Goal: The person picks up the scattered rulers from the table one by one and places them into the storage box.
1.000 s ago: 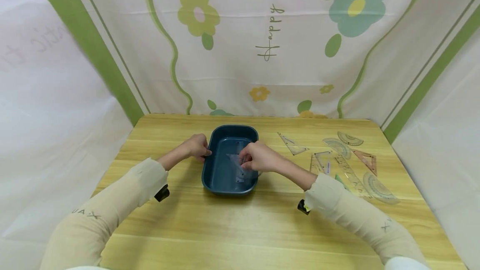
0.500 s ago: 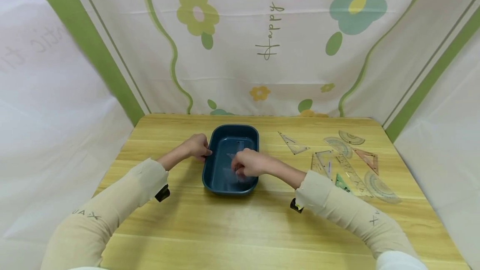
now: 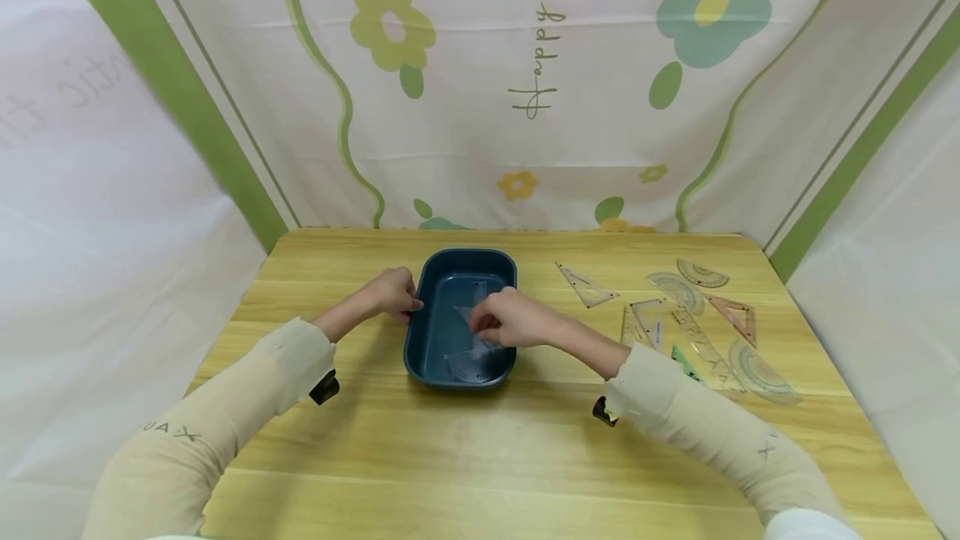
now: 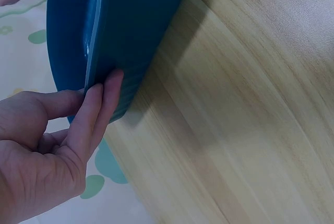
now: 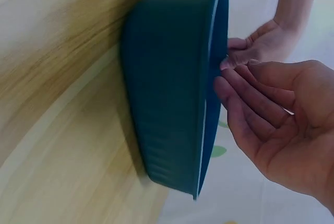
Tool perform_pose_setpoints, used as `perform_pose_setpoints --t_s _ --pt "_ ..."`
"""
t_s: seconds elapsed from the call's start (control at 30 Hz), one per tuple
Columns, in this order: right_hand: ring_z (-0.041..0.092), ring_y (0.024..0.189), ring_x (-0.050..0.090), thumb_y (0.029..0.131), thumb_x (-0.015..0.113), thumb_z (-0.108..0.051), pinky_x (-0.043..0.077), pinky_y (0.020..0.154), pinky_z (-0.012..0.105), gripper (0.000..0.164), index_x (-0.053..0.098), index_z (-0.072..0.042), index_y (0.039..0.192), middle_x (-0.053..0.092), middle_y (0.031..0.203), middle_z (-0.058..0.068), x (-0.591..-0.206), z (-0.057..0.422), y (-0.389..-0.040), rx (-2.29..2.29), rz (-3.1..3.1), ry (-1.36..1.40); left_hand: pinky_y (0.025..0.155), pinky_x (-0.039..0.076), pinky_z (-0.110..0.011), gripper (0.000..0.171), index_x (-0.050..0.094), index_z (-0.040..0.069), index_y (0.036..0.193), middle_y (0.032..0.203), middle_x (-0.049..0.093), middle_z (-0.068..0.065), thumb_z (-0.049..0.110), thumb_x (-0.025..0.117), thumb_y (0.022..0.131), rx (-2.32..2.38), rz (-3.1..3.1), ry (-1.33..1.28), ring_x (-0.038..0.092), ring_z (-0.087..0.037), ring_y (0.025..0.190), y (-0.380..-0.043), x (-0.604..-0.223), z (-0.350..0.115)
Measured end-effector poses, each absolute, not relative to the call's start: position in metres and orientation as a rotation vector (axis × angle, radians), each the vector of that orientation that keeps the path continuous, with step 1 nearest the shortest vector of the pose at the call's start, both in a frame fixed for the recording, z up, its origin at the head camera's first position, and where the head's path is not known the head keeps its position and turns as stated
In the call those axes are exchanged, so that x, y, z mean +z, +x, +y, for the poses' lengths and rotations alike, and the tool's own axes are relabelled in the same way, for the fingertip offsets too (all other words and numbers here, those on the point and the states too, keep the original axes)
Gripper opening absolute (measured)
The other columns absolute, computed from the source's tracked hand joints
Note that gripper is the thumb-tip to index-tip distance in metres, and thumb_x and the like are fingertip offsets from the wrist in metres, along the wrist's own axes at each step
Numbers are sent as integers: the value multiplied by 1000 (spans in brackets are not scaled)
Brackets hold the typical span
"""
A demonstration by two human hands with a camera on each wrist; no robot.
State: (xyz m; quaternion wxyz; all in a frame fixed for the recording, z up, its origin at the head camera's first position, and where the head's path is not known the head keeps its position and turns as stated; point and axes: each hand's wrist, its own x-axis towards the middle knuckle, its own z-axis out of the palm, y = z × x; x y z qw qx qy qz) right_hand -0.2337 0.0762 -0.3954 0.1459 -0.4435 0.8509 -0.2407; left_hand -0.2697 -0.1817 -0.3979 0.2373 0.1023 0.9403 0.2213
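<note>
A dark blue plastic bin (image 3: 430, 340) stands on the table. My left hand (image 3: 393, 294) pinches its left wall, thumb inside and fingers outside, as the left wrist view shows on the bin's rim (image 4: 95, 41). My right hand (image 3: 513, 317) hovers over the bin's right side, its fingers loosely bent together; the right wrist view shows nothing between its fingertips (image 5: 222, 85). On the bin's floor lie a clear protractor (image 3: 467, 367) at the near end, a clear set square (image 3: 462, 315) and a clear ruler (image 3: 480, 288), the last two partly hidden under the right hand.
Right of the bin, several drawing tools lie on the wooden table (image 3: 480, 457): a set square (image 3: 588, 288), a brown set square (image 3: 742, 322), a green one (image 3: 681, 361), a long ruler (image 3: 705, 348) and protractors (image 3: 763, 375). A patterned curtain (image 3: 465, 123) hangs behind.
My right hand dipped into the bin with a clear protractor, let it go at the near end, then rose slightly. My left hand has stayed on the bin's wall.
</note>
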Motion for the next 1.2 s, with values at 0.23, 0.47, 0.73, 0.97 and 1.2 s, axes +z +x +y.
perform_pose_setpoints --t_s 0.23,0.47,0.73,0.97,1.2 --pt "8 83 68 93 68 -7 56 74 19 9 74 -12 98 74 94 0 -390 103 -231 -828 2497 -1223 55 45 -20 56 40 17 47 44 40 5 12 65 97 598 2580 296 52 -6 42 -270 -397 -181" --pt "9 85 70 95 68 -11 57 76 20 10 74 -9 102 75 99 5 -398 135 -233 -993 2487 -1146 62 55 -26 56 38 17 48 44 39 5 11 65 97 611 2576 274 54 -5 43 -268 -396 -182" --pt "13 88 72 94 69 -9 59 80 26 11 73 -11 103 75 99 9 -406 166 -241 -1053 2533 -1037 65 57 -31 55 40 17 47 45 41 6 12 65 96 594 2587 287 51 -5 42 -269 -397 -183" --pt "12 83 70 93 69 -9 58 76 28 9 72 -11 101 75 95 7 -415 187 -252 -983 2623 -972 70 58 -36 55 41 16 48 45 41 5 12 65 96 604 2575 265 51 -6 42 -268 -397 -181" --pt "19 89 70 93 68 -6 59 78 34 17 69 -3 110 73 97 7 -428 201 -269 -937 2670 -857 63 56 -27 55 40 17 48 45 42 5 12 66 96 609 2582 257 55 -6 44 -268 -399 -182"
